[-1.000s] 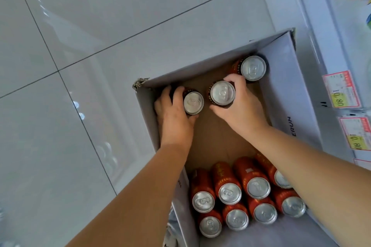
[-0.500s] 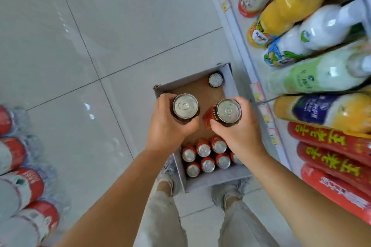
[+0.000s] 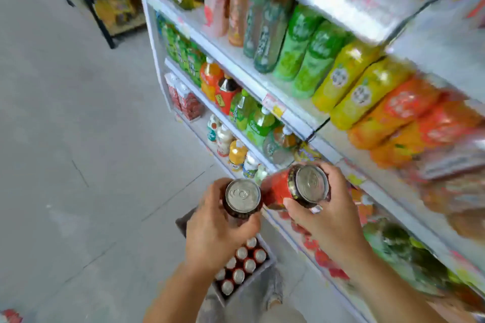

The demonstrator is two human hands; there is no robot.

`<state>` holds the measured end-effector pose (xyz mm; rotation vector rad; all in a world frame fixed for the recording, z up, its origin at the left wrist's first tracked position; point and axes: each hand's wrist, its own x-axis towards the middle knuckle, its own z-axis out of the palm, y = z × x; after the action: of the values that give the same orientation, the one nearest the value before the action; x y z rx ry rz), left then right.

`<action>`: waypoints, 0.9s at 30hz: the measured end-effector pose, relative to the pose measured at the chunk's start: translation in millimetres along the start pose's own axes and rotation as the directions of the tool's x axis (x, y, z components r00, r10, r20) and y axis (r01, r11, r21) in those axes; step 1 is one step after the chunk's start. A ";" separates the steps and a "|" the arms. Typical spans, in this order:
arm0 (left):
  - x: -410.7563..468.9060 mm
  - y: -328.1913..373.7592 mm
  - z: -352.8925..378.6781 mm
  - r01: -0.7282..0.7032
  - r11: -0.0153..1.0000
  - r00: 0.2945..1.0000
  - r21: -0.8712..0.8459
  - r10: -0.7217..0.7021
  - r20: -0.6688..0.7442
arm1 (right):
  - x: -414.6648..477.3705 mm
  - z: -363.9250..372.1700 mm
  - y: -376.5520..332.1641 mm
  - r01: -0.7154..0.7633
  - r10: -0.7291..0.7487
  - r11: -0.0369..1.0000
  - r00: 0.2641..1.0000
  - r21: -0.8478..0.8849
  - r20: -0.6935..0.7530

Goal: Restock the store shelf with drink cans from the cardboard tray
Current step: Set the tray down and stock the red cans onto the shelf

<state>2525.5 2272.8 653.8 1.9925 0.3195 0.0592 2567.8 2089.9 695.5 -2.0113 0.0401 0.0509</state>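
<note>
My left hand (image 3: 213,233) grips a red drink can (image 3: 242,198) upright, its silver top facing me. My right hand (image 3: 329,220) grips a second red can (image 3: 294,187), tilted with its top toward the right. Both cans are held at chest height in front of the white store shelf (image 3: 288,118). Far below on the floor lies the cardboard tray (image 3: 269,263) with several red cans (image 3: 242,266) standing in it, partly hidden by my left hand.
The shelves on the right are packed with green, yellow and orange drink bottles (image 3: 315,60). Price tags (image 3: 274,107) line the shelf edges. Grey tiled floor (image 3: 78,165) spreads to the left, with a dark rack (image 3: 105,8) at the far end. My legs stand by the tray.
Both hands lifted a can each out of the tray and rose well above it. My view swung up from the floor to the shelves.
</note>
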 end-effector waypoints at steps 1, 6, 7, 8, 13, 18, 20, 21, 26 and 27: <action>-3.5 21.5 -0.5 -0.060 0.998 0.998 0.014 0.059 0.028 | -12.9 -16.0 -11.7 0.011 -0.009 1.000 0.997 0.021 -0.074; -18.8 122.6 8.4 -0.331 0.944 0.931 -0.008 0.328 0.158 | -65.9 -97.6 -50.3 0.056 -0.002 0.987 0.941 0.150 -0.337; -21.9 140.3 13.7 -0.364 0.931 0.916 -0.026 0.363 0.174 | -73.4 -116.0 -54.0 0.068 -0.008 0.988 0.921 0.140 -0.390; -25.6 157.9 19.6 -0.394 0.917 0.898 -0.053 0.397 0.187 | -79.6 -134.7 -57.7 0.082 -0.018 0.989 0.895 0.126 -0.446; -46.9 231.1 57.4 -0.522 0.835 0.815 -0.172 0.548 0.187 | -97.9 -233.1 -68.4 0.158 -0.082 0.986 0.757 0.059 -0.648; -61.0 285.3 101.7 -0.544 0.792 0.789 -0.279 0.595 0.151 | -93.8 -326.7 -72.4 0.139 -0.203 0.979 0.643 -0.148 -0.739; -63.6 297.9 117.9 -0.538 0.784 0.783 -0.308 0.601 0.162 | -83.2 -360.8 -70.4 0.117 -0.218 0.975 0.638 -0.187 -0.739; -64.7 301.8 124.6 -0.538 0.781 0.781 -0.317 0.603 0.160 | -75.5 -377.0 -68.8 0.099 -0.219 0.974 0.641 -0.204 -0.736; -72.1 306.7 138.7 -0.534 0.790 0.799 -0.300 0.588 0.126 | -29.8 -429.7 -61.8 -0.023 -0.170 0.964 0.714 -0.265 -0.679; -72.4 306.8 139.1 -0.534 0.795 0.802 -0.287 0.584 0.125 | -20.4 -433.9 -57.9 -0.036 -0.158 0.963 0.725 -0.266 -0.670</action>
<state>2541.9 2010.0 876.1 1.7693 -0.4164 0.2553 2558.2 1722.4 934.0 -2.1885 0.4668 -0.7876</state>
